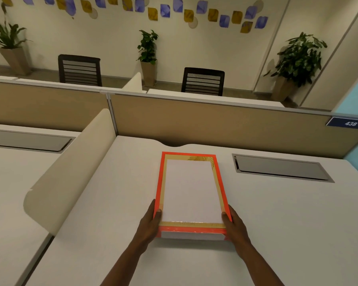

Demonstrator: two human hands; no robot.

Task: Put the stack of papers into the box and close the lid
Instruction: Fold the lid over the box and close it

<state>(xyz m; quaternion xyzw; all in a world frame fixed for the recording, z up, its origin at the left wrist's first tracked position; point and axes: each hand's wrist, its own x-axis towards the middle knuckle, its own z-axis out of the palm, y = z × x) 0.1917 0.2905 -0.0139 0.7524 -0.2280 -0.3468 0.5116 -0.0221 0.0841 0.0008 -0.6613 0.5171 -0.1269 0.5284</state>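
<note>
An orange box (159, 182) with a gold inner border lies lengthwise on the white desk (112, 203) in front of me. A white stack of papers (191, 190) lies flat inside the gold border; whether it rests in the box or on its lid I cannot tell. A pale band shows under the orange front edge. My left hand (150, 222) grips the near left corner, thumb on the top edge. My right hand (235, 223) grips the near right corner the same way.
A grey cable hatch (281, 168) is set into the desk to the right of the box. A curved cream divider (70, 172) rises on the left, and a tan partition (215, 122) closes the back. Chairs and potted plants stand beyond it.
</note>
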